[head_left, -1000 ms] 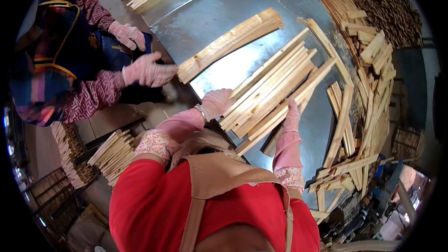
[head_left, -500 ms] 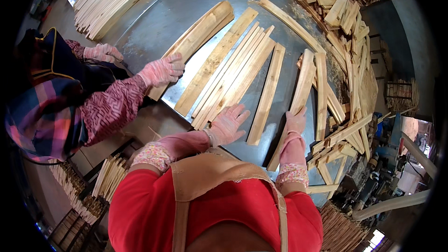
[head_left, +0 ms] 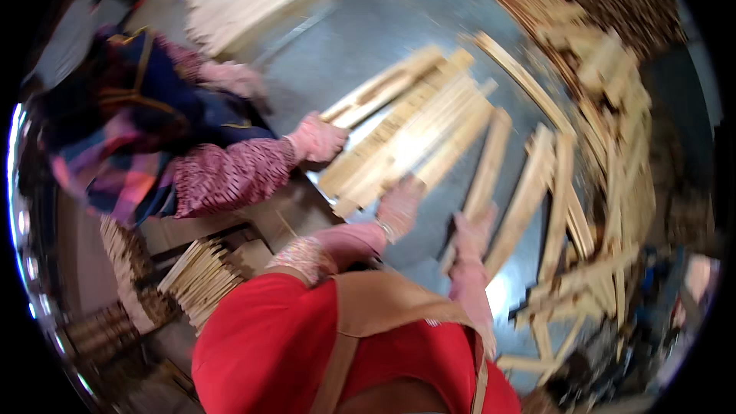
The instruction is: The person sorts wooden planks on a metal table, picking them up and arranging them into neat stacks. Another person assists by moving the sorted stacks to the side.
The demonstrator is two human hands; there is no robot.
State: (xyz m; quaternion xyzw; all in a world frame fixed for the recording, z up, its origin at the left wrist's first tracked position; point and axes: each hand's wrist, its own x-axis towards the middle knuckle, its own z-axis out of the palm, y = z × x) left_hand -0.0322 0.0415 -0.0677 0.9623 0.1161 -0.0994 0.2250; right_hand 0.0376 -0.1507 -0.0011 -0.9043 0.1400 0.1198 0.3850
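Where the strips of wood (head_left: 410, 130) lie side by side on the metal table (head_left: 360, 38), long edges close and near ends toward the body, the layout seems to put each within easy reach. Left hand (head_left: 400, 208), gloved: at the near end of the row's right side, fingers stretched forward, seemingly laid on rather than wrapped round; blur hides whether they are spread. Right hand (head_left: 474, 236), gloved: over the near part of a single board (head_left: 492, 157) set apart from the row, probably there because that end is closest; whether the fingers pinch it, I cannot tell. Co-worker's hand (head_left: 318, 139): at the near end of a long board (head_left: 383, 88) left of the row, finger detail blurred. Two further boards (head_left: 527, 195) stand off to the right, gaps between, likely easier to lift singly. Scrap pile (head_left: 629, 146): jumbled along the right side, apparently clear of the working space.
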